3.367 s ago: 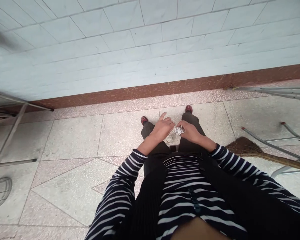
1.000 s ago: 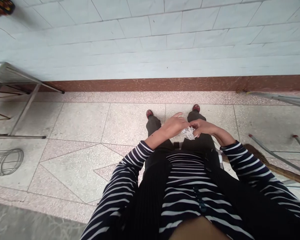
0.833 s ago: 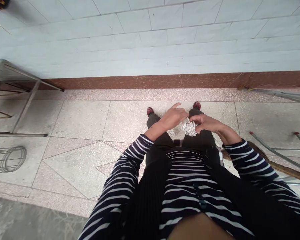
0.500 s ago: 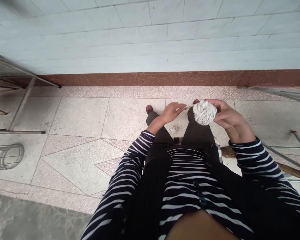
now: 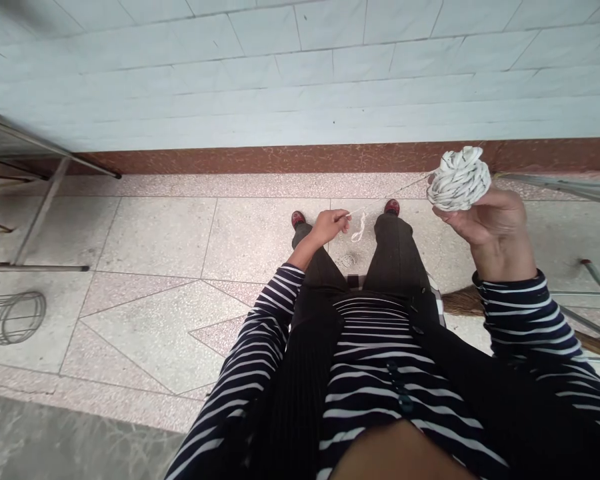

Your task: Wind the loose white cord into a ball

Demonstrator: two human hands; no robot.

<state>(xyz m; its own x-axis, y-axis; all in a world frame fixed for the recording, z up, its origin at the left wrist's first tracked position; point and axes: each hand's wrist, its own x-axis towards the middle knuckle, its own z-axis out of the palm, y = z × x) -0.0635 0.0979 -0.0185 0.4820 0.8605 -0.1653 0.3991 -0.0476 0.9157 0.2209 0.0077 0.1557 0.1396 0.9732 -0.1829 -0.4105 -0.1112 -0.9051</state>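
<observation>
A ball of white cord (image 5: 459, 180) is held up by my right hand (image 5: 495, 223), whose fingers curl under and behind it. From the ball a thin strand (image 5: 405, 187) runs left and down towards my left hand (image 5: 329, 227). That hand, in front of my knees, pinches the strand between thumb and fingers. Below its fingertips dangles a short loose loop of the same cord (image 5: 360, 228). Part of the right hand's fingers is hidden by the ball.
A tiled wall (image 5: 300, 80) with a brown skirting rises ahead. To the left stand a metal-legged table (image 5: 55, 180) and a wire rack (image 5: 20, 317) on the floor. A broom (image 5: 463, 301) and metal tubes (image 5: 597, 280) are at my right.
My right hand has moved right and up with the ball, while my left hand has shifted slightly left. The strand between them is longer, and a loose loop now hangs by the left hand.
</observation>
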